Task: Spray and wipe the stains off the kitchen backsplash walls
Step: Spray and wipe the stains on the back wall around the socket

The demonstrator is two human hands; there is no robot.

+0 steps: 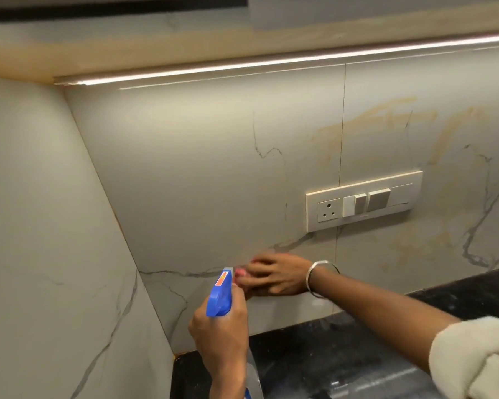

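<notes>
Landmark: switch plate [363, 201] on the backsplash [199, 168].

- Left hand [219, 338]: below-left of the plate, low in frame. Fingers clenched round the neck of the spray bottle [219, 295]. Blue trigger head sticks up out of the fist, nozzle pointing at the wall. Clear bottle body shows under the hand.
- Right hand [274, 276]: directly below-left of the plate, against the backsplash, just past the nozzle. Motion-blurred. Fingers look laid along the wall, with a pink patch [239, 273] at the tips. Can't tell whether they're grasping anything or just pressing.
- Bangle [314, 279] on the right wrist; cream sleeve [478, 358] pushed up the forearm, lower-right of the plate.
- Yellow-brown streaks [372, 119] on the backsplash above the plate, more to its lower right.
- Black desk [343, 355] runs under the plate, meeting the wall's bottom edge.
- Light strip [271, 63] well above the plate, under the cabinet.
- Side wall [41, 226] far left of the plate, meeting the backsplash at a corner.
</notes>
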